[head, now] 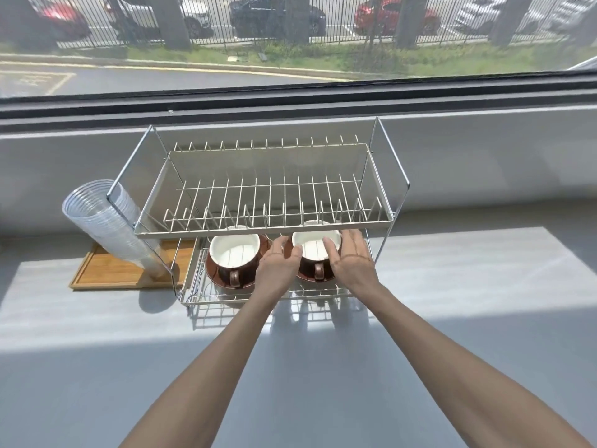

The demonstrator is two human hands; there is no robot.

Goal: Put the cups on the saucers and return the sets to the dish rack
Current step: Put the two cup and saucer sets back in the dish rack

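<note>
Two brown cups with white insides stand on brown saucers on the lower shelf of a two-tier wire dish rack (265, 228). The left cup (234, 253) sits on its saucer (211, 272), handle toward me, untouched. The right cup (315, 245) rests on a saucer (318, 279) that is mostly hidden. My left hand (278, 266) and my right hand (351, 258) flank the right cup, fingers spread against its sides and rim. Whether they grip the cup or the saucer edge is unclear.
A leaning stack of clear plastic cups (106, 221) rests on a wooden tray (106, 273) left of the rack. The rack's upper shelf (268, 189) overhangs the cups. A grey counter (452, 302) spreads around; a window ledge (290, 111) runs behind.
</note>
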